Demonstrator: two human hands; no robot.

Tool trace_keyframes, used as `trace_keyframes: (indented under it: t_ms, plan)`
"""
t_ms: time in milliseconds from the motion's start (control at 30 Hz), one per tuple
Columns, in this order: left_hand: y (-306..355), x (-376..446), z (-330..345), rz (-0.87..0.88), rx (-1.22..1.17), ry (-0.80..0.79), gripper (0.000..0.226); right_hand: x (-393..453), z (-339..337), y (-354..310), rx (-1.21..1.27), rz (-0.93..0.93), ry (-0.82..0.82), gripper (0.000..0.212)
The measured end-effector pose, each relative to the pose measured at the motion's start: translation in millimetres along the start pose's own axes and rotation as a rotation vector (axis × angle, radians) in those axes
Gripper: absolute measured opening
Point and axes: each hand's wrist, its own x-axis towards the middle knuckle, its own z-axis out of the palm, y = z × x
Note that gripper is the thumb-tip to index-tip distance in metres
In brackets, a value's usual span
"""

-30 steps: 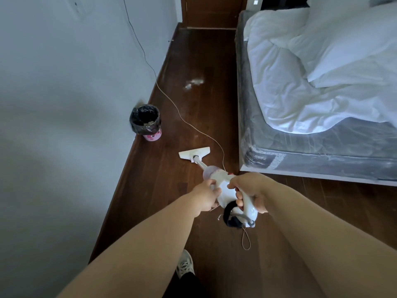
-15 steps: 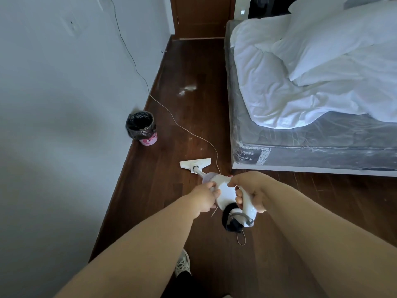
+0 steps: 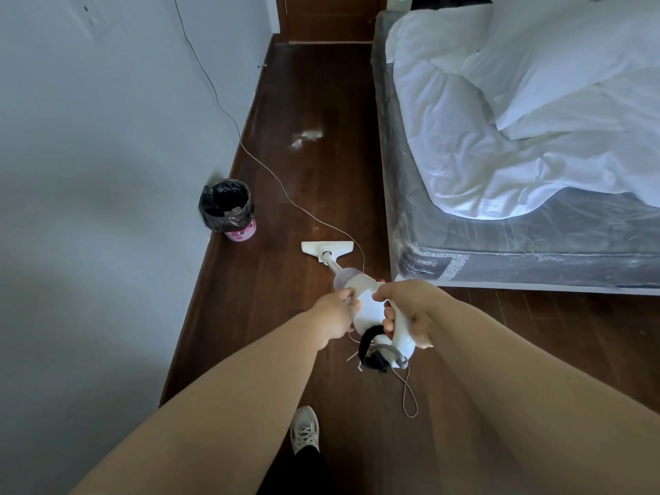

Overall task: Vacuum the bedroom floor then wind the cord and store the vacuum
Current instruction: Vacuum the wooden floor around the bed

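My vacuum (image 3: 368, 301) — smooth glossy white plastic; floor (image 3: 321, 173) — dark polished wood; duvet (image 3: 500, 119) — crumpled white cloth.

**Our narrow strip beside the bed**

We stand on a dark brown wooden plank floor (image 3: 321, 173) between a plain pale grey wall (image 3: 107, 173) and a grey plastic-wrapped mattress (image 3: 535, 259) under a rumpled white duvet (image 3: 500, 155). A brown wooden door (image 3: 328, 19) closes the far end. Cool, dim daylight falls on the bedding.
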Motion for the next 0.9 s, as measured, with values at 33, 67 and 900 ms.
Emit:
trace_keyframes:
  t_ms: [33,67,900]
  plan:
    - [0.5,9.9,-9.4,-0.005,-0.003,-0.005,0.048,5.0,7.3,-10.1,0.003,0.004,0.004,0.004]
    - [3.9,13.6,-17.1,-0.007,-0.019,-0.021,0.049,8.7,13.6,-18.9,-0.005,0.009,0.010,0.005]
    - [34.9,108.1,-109.0,0.012,-0.024,-0.075,0.049,61.1,71.3,-119.6,0.007,0.026,0.066,0.005]
